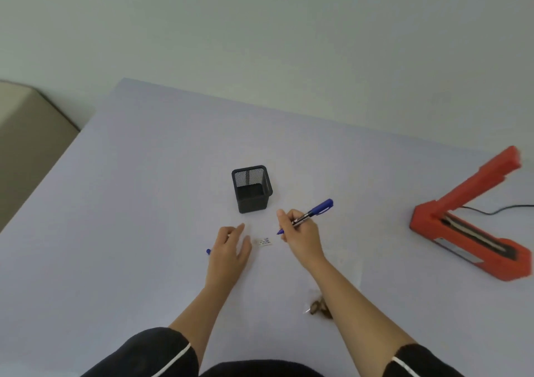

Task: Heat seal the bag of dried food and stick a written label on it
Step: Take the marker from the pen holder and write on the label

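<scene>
Two hands: both just nearer than the mesh pot (252,189).
Right hand (300,233): grips blue pen (316,211), tip down.
Left hand (231,251): index and thumb extended; blue bit (208,251) at outer edge, grip unclear.
Label (265,242): flat between hands, near pot.
Bag of dried food (318,308): nearer still, beside right forearm.
Heat sealer (474,232): far right of pot, arm raised.

Soft, even light is falling across the table (144,203); the wide lens is bending its edges and the heat sealer (426,217) is blurring.
</scene>
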A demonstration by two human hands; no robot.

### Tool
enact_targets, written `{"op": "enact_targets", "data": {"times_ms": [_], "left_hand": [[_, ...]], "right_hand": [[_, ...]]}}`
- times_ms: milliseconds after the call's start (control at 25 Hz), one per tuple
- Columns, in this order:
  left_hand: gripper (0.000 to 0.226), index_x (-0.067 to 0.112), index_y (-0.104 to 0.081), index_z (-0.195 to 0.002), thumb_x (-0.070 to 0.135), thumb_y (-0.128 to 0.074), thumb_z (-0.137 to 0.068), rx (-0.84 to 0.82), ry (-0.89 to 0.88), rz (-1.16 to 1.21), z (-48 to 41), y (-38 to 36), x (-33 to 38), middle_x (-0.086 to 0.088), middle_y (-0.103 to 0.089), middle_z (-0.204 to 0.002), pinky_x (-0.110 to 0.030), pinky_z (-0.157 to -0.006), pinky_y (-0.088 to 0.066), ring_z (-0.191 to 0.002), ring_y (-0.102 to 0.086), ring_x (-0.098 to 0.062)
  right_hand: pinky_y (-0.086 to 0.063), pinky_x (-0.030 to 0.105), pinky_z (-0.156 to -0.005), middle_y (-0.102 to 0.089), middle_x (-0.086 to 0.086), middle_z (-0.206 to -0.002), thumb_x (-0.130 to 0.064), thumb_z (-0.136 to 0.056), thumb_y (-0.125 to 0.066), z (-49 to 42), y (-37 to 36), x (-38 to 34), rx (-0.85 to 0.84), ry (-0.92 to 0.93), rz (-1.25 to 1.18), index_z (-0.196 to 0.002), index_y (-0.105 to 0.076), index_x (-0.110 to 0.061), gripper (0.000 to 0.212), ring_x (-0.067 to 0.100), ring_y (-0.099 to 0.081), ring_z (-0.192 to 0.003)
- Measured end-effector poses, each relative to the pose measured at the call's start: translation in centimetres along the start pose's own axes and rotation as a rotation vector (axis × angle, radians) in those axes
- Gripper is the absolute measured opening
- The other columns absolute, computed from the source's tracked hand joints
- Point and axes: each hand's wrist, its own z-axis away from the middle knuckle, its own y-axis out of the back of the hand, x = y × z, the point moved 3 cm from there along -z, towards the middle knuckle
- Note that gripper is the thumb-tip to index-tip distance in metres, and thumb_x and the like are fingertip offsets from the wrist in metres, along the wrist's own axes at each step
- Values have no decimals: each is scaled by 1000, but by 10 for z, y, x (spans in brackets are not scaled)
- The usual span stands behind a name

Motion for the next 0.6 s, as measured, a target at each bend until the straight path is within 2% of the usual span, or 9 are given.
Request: {"op": "enact_targets", "data": {"times_ms": [40, 120, 200, 280, 320, 400, 480, 520, 600], "left_hand": [[31, 3, -65, -114, 18, -59, -87, 69, 7, -63, 0, 10, 2, -12, -57, -102, -31, -61, -51, -68, -54, -18], [35, 11, -59, -122, 18, -59, -87, 107, 122, -252, -2, 26, 0, -14, -53, -117, -41, -73, -52, -90, -57, -29], [47, 24, -44, -136, 28, -53, -90, -36, 266, -441, -2, 37, -8, -13, -39, -137, -44, -86, -46, -112, -48, -32], [50, 30, -31, -142, 30, -45, -94, -227, 343, -432, 2, 36, -16, -11, -26, -145, -41, -90, -45, -121, -40, -31], [49, 30, -31, -143, 24, -42, -96, -291, 364, -371, 4, 34, -21, -11, -26, -144, -39, -90, -45, -121, -40, -31], [40, 22, -42, -136, 12, -40, -96, -329, 301, -316, 8, 30, -29, -13, -36, -134, -33, -85, -44, -111, -45, -29], [20, 9, -54, -109, 8, -40, -96, -318, 207, -324, 10, 33, -33, -9, -47, -111, -25, -73, -39, -91, -48, -24], [14, 7, -53, -96, 8, -40, -96, -320, 192, -325, 10, 36, -34, -8, -50, -104, -23, -70, -36, -85, -48, -22], [18, 7, -61, -93, 7, -43, -94, -266, 243, -219, 10, 42, -31, -9, -56, -100, -23, -72, -38, -85, -52, -22]], "right_hand": [[-46, 20, -57, -54, 0, -53, -33, -91, -57, 3, 2, -7, 1, 9, -4, -61, -46, -15, 36, -1, -56, -44], [-44, 15, -53, -54, 0, -54, -34, -90, -58, 7, 7, -20, 0, 23, -28, -61, -45, -16, 37, -2, -57, -44], [-47, 13, -54, -57, 0, -56, -34, -90, -58, 14, 10, -31, -10, 19, -76, -62, -48, -15, 35, -1, -60, -47], [-51, 14, -59, -61, 0, -60, -32, -92, -55, 19, 12, -40, -32, -5, -127, -65, -53, -12, 34, 3, -64, -53], [-54, 15, -61, -63, 2, -64, -27, -93, -52, 20, 13, -44, -46, -37, -186, -65, -56, -11, 32, 7, -65, -58], [-55, 18, -62, -65, 8, -71, -15, -93, -44, 26, 17, -52, -72, -94, -367, -67, -60, -9, 31, 16, -65, -68], [-56, 19, -65, -65, 9, -76, -12, -93, -41, 31, 23, -59, -59, -89, -444, -71, -60, -10, 29, 17, -64, -71], [-56, 20, -66, -64, 8, -77, -12, -94, -42, 33, 26, -61, -47, -80, -448, -74, -58, -11, 26, 17, -64, -71], [-56, 21, -67, -64, 6, -75, -15, -95, -46, 36, 33, -65, -14, -66, -453, -77, -53, -12, 20, 15, -65, -70]]}}
